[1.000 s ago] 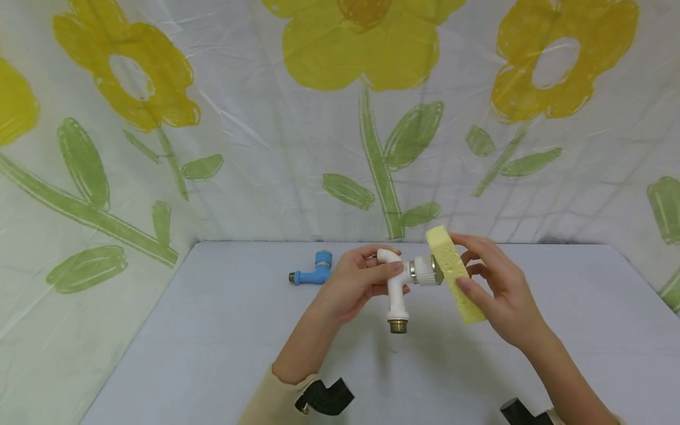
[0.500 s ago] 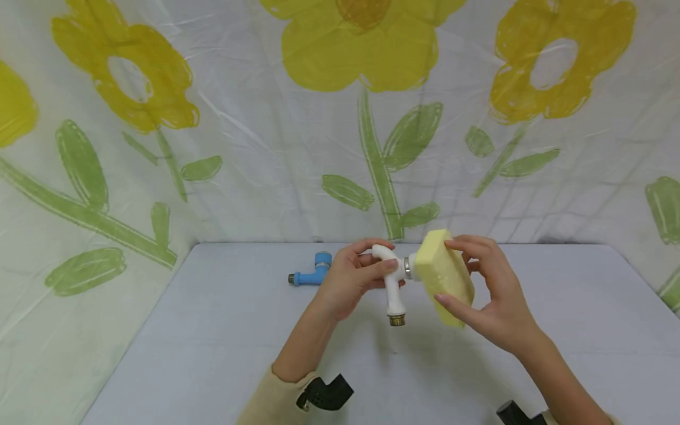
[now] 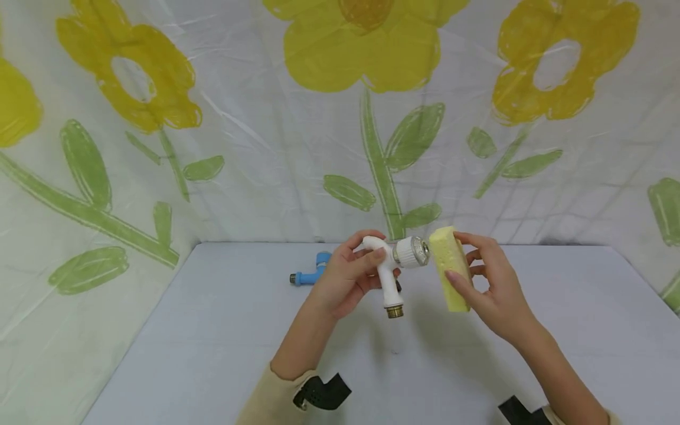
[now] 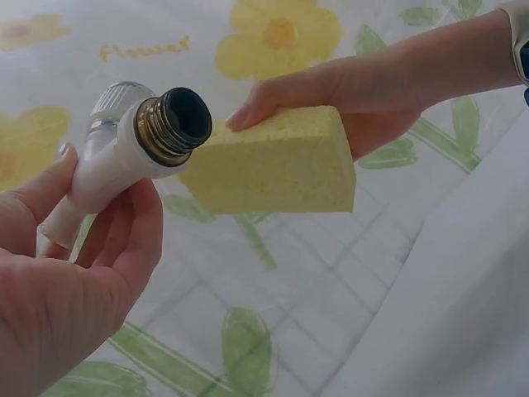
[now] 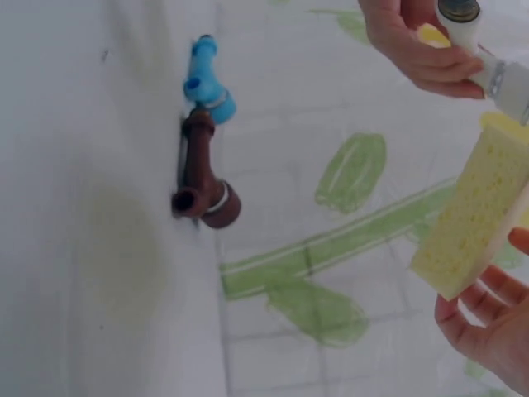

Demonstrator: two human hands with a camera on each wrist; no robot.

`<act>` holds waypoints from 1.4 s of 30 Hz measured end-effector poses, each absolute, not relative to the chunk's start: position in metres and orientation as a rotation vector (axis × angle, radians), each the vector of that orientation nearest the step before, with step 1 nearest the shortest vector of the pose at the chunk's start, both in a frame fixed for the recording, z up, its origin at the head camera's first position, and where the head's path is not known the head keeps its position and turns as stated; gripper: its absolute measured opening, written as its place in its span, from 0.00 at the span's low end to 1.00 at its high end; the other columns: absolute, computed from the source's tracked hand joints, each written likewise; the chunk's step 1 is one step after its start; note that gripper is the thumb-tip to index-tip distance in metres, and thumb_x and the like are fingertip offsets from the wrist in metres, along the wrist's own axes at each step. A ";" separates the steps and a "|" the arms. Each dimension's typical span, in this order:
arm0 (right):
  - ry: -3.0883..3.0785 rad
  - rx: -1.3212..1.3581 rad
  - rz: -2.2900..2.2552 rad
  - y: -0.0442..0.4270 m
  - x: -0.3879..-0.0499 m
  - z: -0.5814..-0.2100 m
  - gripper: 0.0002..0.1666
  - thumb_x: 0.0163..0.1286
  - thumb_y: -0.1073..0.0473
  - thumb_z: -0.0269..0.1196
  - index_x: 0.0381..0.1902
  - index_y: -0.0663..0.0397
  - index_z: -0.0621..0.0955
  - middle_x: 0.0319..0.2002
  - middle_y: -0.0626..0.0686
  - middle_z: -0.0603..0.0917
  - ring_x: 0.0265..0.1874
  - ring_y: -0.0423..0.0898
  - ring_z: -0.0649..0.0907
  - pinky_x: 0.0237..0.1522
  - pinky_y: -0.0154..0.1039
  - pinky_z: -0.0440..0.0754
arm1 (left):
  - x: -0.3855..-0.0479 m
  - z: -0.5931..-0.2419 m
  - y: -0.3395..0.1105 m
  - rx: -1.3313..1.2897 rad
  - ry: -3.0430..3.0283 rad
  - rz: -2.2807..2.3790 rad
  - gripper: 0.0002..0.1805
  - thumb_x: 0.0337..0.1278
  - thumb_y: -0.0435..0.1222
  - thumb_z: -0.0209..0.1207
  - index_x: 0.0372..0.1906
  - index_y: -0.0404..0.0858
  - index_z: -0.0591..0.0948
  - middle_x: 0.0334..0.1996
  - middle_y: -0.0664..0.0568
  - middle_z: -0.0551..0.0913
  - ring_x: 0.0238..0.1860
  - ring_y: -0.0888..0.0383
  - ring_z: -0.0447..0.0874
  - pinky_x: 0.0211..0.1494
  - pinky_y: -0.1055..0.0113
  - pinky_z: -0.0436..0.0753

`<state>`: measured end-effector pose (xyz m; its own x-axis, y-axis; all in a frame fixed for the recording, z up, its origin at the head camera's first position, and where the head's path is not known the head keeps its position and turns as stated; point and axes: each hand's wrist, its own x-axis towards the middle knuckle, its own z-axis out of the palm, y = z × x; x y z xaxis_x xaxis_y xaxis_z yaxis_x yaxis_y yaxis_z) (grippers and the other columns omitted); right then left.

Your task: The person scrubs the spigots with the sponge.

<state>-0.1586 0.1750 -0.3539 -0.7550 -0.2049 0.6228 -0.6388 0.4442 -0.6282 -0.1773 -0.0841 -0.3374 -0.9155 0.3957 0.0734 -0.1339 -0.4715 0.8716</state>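
Note:
My left hand (image 3: 344, 277) grips a white plastic tap (image 3: 388, 277) above the table, thumb across its body. The tap's brass-threaded end points down, and its ribbed knob (image 3: 410, 252) faces right. In the left wrist view the threaded opening (image 4: 169, 124) shows up close. Pinched between the thumb and fingers of my right hand (image 3: 491, 289) is a thick yellow sponge (image 3: 450, 271), held upright just right of the knob. A narrow gap parts sponge and knob in the head view. Part of the left fingers is hidden behind the tap.
A blue tap (image 3: 307, 277) lies near the table's back edge, partly behind the left hand. Beside it, in the right wrist view, is a dark brown tap (image 5: 201, 165). A flower-printed sheet (image 3: 255, 195) hangs behind the white table (image 3: 212, 354).
The sponge went over the knob, hiding it half a second ago, and has since come off to the right. The left hand has raised the tap slightly leftward and turned its knob end toward the camera.

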 end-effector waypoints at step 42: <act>-2.420 0.408 0.984 0.258 -0.163 -0.374 0.35 0.65 0.65 0.73 0.69 0.65 0.76 0.57 0.64 0.77 0.40 0.30 0.67 0.35 0.17 0.68 | -0.221 -0.381 -0.016 0.747 2.228 1.651 0.21 0.65 0.29 0.71 0.62 0.40 0.85 0.57 0.50 0.86 0.36 0.68 0.83 0.35 0.74 0.83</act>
<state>-0.1631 0.2584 -0.3742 -0.8341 -0.0879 0.5445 -0.4429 0.6951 -0.5663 -0.2207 -0.0160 -0.3806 -0.8311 0.5493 0.0867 0.2429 0.2182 0.9452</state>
